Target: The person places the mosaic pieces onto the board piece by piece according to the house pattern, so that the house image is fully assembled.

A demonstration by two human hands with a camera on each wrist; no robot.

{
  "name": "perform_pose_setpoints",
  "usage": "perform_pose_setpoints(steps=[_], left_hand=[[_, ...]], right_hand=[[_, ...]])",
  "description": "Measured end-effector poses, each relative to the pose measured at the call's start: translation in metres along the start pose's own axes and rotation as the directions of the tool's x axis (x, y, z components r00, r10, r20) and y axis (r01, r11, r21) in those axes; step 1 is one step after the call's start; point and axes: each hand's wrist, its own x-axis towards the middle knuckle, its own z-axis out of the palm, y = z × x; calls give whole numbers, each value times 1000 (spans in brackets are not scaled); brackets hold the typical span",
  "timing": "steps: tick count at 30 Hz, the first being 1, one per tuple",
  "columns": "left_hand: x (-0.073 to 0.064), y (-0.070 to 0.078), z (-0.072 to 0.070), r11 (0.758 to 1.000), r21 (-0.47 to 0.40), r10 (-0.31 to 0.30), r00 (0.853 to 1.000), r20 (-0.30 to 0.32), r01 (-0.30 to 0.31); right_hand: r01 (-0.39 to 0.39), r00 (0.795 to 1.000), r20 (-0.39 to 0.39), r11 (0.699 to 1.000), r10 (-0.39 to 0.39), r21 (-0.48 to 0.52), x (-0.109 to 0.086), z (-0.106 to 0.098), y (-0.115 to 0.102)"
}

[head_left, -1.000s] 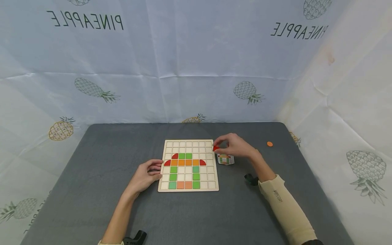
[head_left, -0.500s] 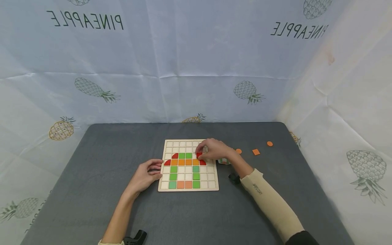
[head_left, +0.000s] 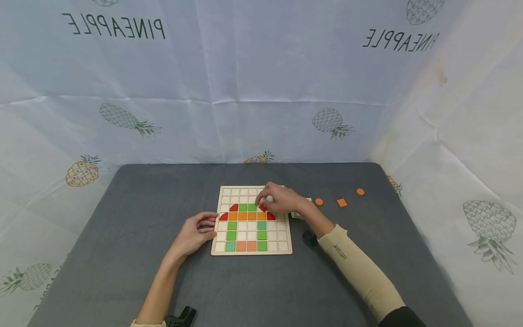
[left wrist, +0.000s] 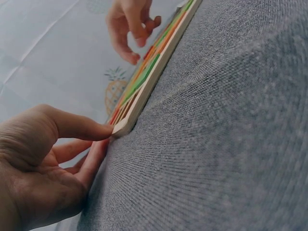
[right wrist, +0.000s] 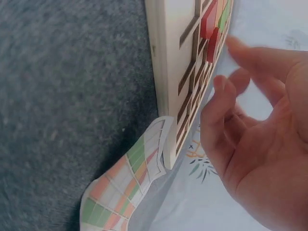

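Note:
A wooden grid board (head_left: 282,246) lies on the dark table, with green, orange, red and salmon tiles in its cells. My left hand (head_left: 196,231) holds the board's left edge; in the left wrist view the thumb (left wrist: 86,126) presses near a corner. My right hand (head_left: 279,199) hovers over the upper right cells. Just below its fingertips is a red tile (head_left: 263,207), askew beside the green ones. From the right wrist, the fingers (right wrist: 214,113) are bent and apart from the red tile (right wrist: 213,45), and nothing shows between them.
A patterned card (right wrist: 125,178) lies against the board's right side, partly covered by my right wrist in the head view. Farther right are an orange round tile (head_left: 319,201), an orange square tile (head_left: 341,203) and another orange round piece (head_left: 360,191). Pineapple-printed cloth (head_left: 261,127) hangs behind.
My right hand has moved left from beside the card to over the board, bringing the red tile to the upper right cells. Its fingers have now come off the tile. The left hand stays put.

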Motion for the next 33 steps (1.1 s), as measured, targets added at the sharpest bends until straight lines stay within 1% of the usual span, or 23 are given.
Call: perform_pose_setpoints(steps=[6, 9, 13, 18, 22, 33], left_hand=[[0, 0, 1, 1000, 5, 4, 1000, -6, -4], [0, -1, 1, 1000, 6, 8, 1000, -6, -8], [0, -2, 1, 1000, 1, 13, 1000, -3, -13], [0, -3, 1, 1000, -2, 10, 1000, -4, -10], [0, -2, 1, 1000, 1, 6, 1000, -7, -6], [-1, -2, 1, 1000, -15, 15, 1000, 0, -15]], right_hand=[[-77, 997, 18, 996, 78, -54, 4, 3, -3], [-89, 996, 22, 995, 90, -54, 5, 5, -3], [-82, 997, 7, 995, 82, -54, 5, 6, -3], [-76, 997, -18, 994, 75, -80, 4, 5, -2], [-77, 997, -21, 993, 76, -85, 1, 3, -3], [-33, 999, -3, 999, 33, -3, -12, -7, -5]])
